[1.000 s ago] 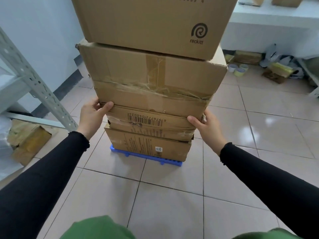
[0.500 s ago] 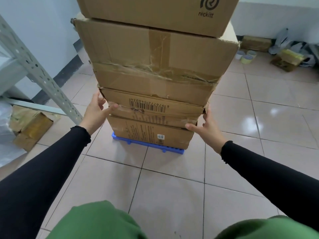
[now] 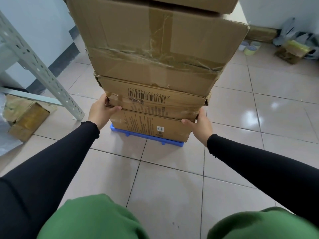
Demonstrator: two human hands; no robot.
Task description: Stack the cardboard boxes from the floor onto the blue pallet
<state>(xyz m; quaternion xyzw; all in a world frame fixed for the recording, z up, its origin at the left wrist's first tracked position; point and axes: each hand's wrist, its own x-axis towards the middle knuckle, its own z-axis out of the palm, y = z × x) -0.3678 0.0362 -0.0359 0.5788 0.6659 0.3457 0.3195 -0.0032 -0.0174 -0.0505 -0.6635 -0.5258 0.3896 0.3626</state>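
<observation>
A tall stack of cardboard boxes stands on the blue pallet (image 3: pixel 138 134), whose front edge shows under the bottom box (image 3: pixel 151 125). Above that lies a flat box with a barcode (image 3: pixel 155 100), then a large taped box (image 3: pixel 155 47), and another box (image 3: pixel 155 1) cut off by the top edge. My left hand (image 3: pixel 101 111) grips the lower left corner of the barcode box, thumb on its front. My right hand (image 3: pixel 200 124) grips its lower right corner. Both arms wear black sleeves.
A grey perforated metal shelf post (image 3: pixel 39 66) slants at the left, with a crumpled cardboard box (image 3: pixel 25 118) on the floor by it. Tape rolls (image 3: pixel 250 47), bags and a small box (image 3: pixel 291 52) lie along the back right wall. Beige tiled floor surrounds the pallet. Green-clad knees fill the bottom edge.
My view has dropped lower and closer to the stack. Both hands slid down from the large taped box's underside to the lower corners of the barcode box.
</observation>
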